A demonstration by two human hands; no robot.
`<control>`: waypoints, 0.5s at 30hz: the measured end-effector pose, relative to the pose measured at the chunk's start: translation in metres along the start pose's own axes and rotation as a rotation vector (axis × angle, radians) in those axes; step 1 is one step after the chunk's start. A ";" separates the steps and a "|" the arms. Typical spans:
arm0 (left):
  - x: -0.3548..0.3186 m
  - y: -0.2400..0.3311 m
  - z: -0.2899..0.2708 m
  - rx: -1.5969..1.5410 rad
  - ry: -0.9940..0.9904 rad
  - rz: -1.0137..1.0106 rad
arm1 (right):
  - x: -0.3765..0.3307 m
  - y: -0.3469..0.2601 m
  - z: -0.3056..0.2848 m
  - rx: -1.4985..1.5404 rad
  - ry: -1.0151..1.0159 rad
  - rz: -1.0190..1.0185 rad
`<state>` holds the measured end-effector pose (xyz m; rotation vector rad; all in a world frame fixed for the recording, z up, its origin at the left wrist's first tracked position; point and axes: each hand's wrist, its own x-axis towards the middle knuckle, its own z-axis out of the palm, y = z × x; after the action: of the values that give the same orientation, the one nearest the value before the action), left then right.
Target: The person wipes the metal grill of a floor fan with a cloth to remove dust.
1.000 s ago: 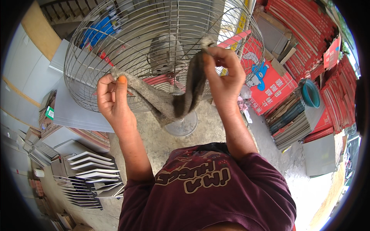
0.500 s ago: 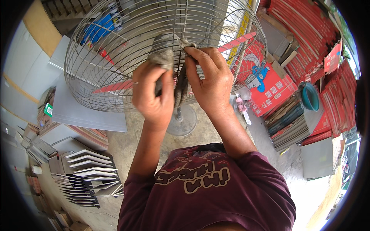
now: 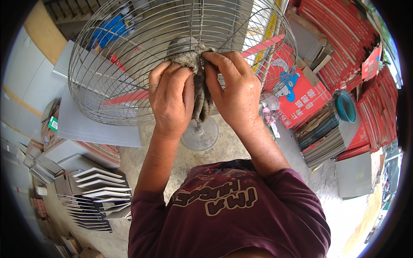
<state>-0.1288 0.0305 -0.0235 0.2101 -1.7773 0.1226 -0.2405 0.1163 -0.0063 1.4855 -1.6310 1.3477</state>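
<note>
A big round wire fan cage [image 3: 129, 56] on a floor stand filled the workshop, its domed grille bulging toward the person, so the centre sat within easy reach of both arms. Red fan blades [image 3: 124, 98] showed through the wires. The stand's round base [image 3: 200, 135] rested on the concrete floor directly below. The left hand [image 3: 172, 99] and right hand [image 3: 234, 92] were closed side by side around a grey rag [image 3: 198, 81], bunching it against the cage's centre, its tail hanging between the palms. The motor hub behind the rag was mostly hidden. The cage's top ran out of view, and stacked grey panels [image 3: 97, 191] blurred toward the rim.
</note>
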 end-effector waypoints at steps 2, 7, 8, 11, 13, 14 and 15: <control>-0.001 -0.001 -0.001 -0.004 -0.002 -0.002 | -0.001 0.003 0.002 0.007 0.012 -0.006; -0.009 -0.008 -0.007 -0.026 0.046 -0.068 | -0.004 0.011 -0.002 0.008 0.028 0.034; -0.012 -0.010 -0.009 -0.018 0.053 -0.094 | -0.005 0.014 -0.004 0.008 0.028 0.057; -0.021 -0.018 -0.019 0.025 0.078 -0.150 | -0.010 0.025 -0.011 0.014 0.032 0.151; -0.028 -0.023 -0.026 0.050 0.121 -0.199 | -0.016 0.036 -0.016 0.000 0.057 0.178; -0.030 -0.024 -0.029 0.048 0.144 -0.228 | -0.019 0.045 -0.016 0.001 0.092 0.176; -0.029 -0.024 -0.033 0.090 0.133 -0.219 | -0.023 0.051 -0.019 0.003 0.103 0.220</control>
<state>-0.0862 0.0154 -0.0454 0.4502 -1.6065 0.0578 -0.2873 0.1373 -0.0357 1.2443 -1.7663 1.5179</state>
